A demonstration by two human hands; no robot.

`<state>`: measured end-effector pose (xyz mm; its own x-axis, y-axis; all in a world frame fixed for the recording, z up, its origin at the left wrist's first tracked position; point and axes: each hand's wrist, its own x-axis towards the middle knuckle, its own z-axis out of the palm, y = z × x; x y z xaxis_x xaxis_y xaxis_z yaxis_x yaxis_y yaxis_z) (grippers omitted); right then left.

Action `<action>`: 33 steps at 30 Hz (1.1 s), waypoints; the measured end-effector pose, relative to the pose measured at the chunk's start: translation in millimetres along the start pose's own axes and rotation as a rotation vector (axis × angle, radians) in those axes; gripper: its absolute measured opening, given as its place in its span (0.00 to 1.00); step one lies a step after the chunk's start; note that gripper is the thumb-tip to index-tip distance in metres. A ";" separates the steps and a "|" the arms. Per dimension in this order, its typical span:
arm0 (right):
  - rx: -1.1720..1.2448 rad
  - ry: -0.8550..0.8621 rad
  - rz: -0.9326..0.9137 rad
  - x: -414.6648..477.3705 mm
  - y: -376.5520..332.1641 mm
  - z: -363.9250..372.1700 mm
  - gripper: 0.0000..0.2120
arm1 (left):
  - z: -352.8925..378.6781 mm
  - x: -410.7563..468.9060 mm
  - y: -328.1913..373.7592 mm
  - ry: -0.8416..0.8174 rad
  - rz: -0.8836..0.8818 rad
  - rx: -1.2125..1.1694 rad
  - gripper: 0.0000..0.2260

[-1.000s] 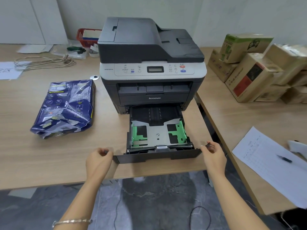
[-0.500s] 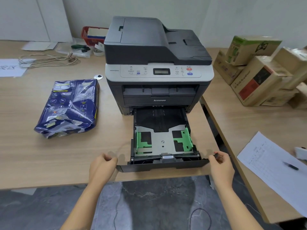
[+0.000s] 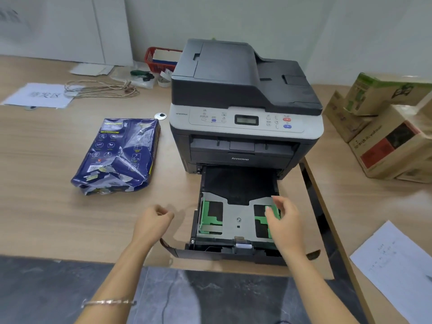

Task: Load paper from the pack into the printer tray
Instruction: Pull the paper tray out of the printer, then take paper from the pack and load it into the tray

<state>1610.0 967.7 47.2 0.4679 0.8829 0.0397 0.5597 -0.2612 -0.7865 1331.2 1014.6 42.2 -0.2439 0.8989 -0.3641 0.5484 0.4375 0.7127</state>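
Observation:
The dark grey printer (image 3: 245, 90) stands on the wooden table with its paper tray (image 3: 224, 253) pulled out toward me. No paper lies in the tray; its grey floor and two green guides show. My right hand (image 3: 284, 220) is inside the tray, thumb and fingers pinched on either side of the right green guide (image 3: 260, 219). The left green guide (image 3: 205, 218) is untouched. My left hand (image 3: 154, 220) hovers over the table just left of the tray, fingers loosely curled and holding nothing. The torn blue paper pack (image 3: 119, 155) lies on the table left of the printer.
Cardboard boxes (image 3: 392, 134) are stacked on the adjoining table at right. A written sheet (image 3: 395, 265) lies near that table's front edge. Behind the printer sit a red basket (image 3: 154, 58), coiled string (image 3: 100, 88) and a labelled sheet (image 3: 39, 95). The tray's front overhangs the table edge.
Both hands let go of the tray's front corners. My right hand moved into the tray onto the right green guide, and my left hand lifted up and away to the left.

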 end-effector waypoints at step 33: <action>0.133 -0.575 0.038 -55.0 -210.9 301.6 0.13 | -158.8 131.1 -94.2 0.147 0.099 -0.027 0.12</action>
<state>1259.9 1091.9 25.0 0.0195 0.9534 -0.3012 0.4419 -0.2784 -0.8528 1120.5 1095.4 22.6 -0.3054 0.9307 -0.2012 0.5540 0.3455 0.7575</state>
